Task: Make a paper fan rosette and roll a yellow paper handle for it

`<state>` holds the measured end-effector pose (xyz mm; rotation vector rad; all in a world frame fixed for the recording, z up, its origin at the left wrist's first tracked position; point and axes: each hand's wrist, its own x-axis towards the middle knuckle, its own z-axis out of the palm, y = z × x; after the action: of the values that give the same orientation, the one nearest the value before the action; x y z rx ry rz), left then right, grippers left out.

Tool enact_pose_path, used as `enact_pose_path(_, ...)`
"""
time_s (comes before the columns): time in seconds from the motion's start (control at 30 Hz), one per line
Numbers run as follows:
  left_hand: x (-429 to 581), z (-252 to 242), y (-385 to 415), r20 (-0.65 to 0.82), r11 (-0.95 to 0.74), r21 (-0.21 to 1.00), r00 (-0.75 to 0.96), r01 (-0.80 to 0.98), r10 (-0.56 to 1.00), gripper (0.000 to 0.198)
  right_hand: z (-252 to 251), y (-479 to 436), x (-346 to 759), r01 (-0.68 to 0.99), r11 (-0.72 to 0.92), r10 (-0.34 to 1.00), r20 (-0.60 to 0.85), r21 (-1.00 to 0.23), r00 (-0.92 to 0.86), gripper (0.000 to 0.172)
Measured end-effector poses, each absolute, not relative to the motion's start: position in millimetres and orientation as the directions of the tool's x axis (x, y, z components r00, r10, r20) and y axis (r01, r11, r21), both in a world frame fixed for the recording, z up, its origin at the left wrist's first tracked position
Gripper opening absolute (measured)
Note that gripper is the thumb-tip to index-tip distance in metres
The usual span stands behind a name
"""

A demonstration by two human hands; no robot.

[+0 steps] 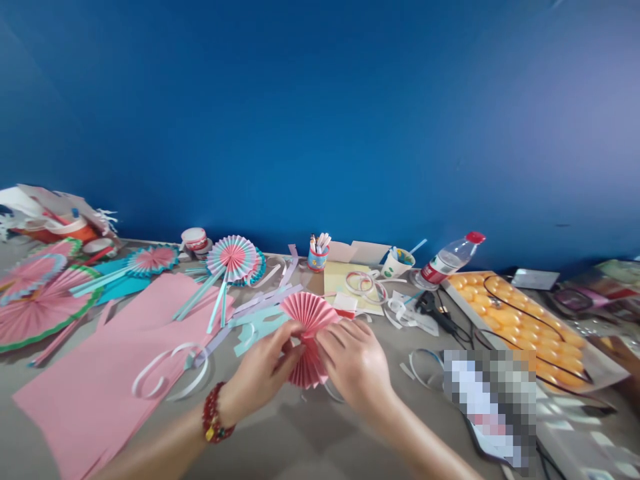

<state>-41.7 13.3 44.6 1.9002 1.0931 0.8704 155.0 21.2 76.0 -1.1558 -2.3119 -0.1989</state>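
Note:
Between my two hands is a pink pleated paper fan (309,311), its folds spread above and below the pinched middle. My left hand (267,363) grips its left side, thumb and fingers pressed together, with a red bead bracelet on the wrist. From the right, my right hand (355,357) closes over the fan's other side, fingers bent onto the paper. The fan's centre is partly hidden by my fingers. Just behind it lies a light teal paper piece (257,327) with cut-outs.
Pink paper sheets (100,373) and finished paper fans (233,259) lie left. A pen cup (319,257), white cup (397,262) and water bottle (445,263) stand along the blue wall. At right are a glue gun (434,308), cables and a yellow bumpy panel (515,320).

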Motion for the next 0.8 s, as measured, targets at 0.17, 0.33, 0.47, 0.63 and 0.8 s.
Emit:
enact_pose_path(0.17,-37,46,17,0.227,-0.39,0.83,0.396,0.398,0.889,0.029,76,22,150,0.793,0.608,0.7,0.498,-0.041,-0.512,0.017)
enact_pose_path(0.33,-34,41,21,0.296,-0.439,0.778,0.354,0.449,0.887,0.027,73,24,147,0.792,0.611,0.697,0.479,-0.006,-0.534,0.019)
enact_pose_path(0.47,-33,37,23,0.329,-0.466,0.716,0.338,0.52,0.882,0.026,69,24,144,0.791,0.612,0.695,0.475,0.005,-0.54,0.02)
enact_pose_path(0.63,-34,40,22,0.305,-0.46,0.652,0.347,0.603,0.887,0.025,70,22,142,0.8,0.6,0.709,0.456,0.009,-0.538,0.02)
enact_pose_path(0.8,-34,41,22,0.284,-0.434,0.663,0.331,0.609,0.9,0.023,72,20,139,0.79,0.612,0.696,0.466,0.011,-0.546,0.022)
